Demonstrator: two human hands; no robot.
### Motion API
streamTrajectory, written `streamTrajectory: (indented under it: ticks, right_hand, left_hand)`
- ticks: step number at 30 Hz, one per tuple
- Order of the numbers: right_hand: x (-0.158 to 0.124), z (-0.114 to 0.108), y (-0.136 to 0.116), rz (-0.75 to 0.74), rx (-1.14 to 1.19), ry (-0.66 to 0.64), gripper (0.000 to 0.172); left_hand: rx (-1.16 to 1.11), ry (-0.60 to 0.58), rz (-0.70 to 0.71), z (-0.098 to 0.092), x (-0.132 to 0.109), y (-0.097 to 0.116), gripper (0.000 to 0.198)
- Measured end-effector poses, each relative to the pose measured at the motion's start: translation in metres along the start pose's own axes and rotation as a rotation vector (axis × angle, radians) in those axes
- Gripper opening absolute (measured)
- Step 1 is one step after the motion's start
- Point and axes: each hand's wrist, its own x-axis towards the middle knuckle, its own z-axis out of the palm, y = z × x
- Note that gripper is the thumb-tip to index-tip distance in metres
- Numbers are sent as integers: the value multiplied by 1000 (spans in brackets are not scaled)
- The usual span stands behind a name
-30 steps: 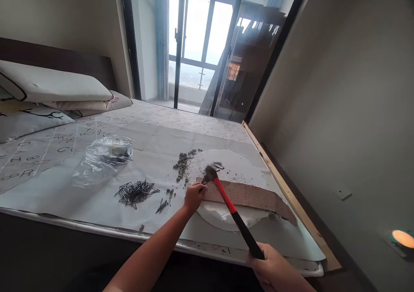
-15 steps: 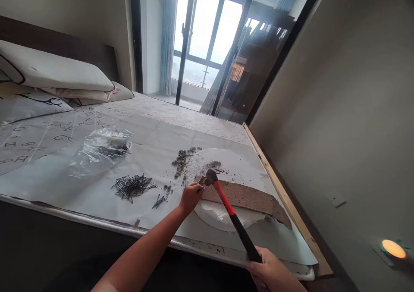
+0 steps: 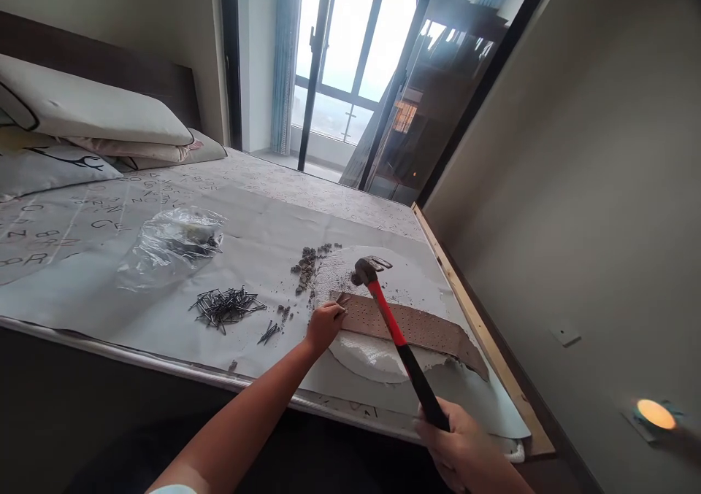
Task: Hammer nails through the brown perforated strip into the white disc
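Note:
My right hand (image 3: 465, 446) grips the black end of a claw hammer (image 3: 395, 333) with a red neck. Its steel head hangs a little above the left end of a brown perforated strip (image 3: 416, 327). The strip lies across a round white slab (image 3: 377, 355) on a paper-covered bed. My left hand (image 3: 324, 324) is closed in a pinch at the strip's left end, holding what looks like a small nail upright. A pile of dark nails (image 3: 224, 306) lies left of that hand.
Grey rubble bits (image 3: 307, 264) are scattered beside the slab. A crumpled clear plastic bag (image 3: 169, 246) sits further left. Pillows (image 3: 82, 114) are stacked at the bed head. A wooden batten (image 3: 471, 319) runs along the bed's right edge by the wall. A lit lamp (image 3: 649, 414) glows low right.
The hammer head has lifted from the strip's left end and swung up and slightly right. My left hand has stayed pinched at the strip. The camera has shifted a little.

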Motion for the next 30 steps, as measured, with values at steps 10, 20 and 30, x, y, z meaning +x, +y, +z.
streamTrajectory:
  ticks: [10, 20, 30]
  right_hand:
    - [4, 3, 1, 1, 26, 6, 25]
    - [10, -1, 13, 15, -90, -29, 21]
    - [6, 0, 8, -9, -23, -37, 24]
  left_hand:
    - [-27, -17, -55, -2, 2, 2, 15]
    - [41, -47, -41, -3, -1, -1, 21]
    - [-197, -53, -186, -15, 4, 3, 16]
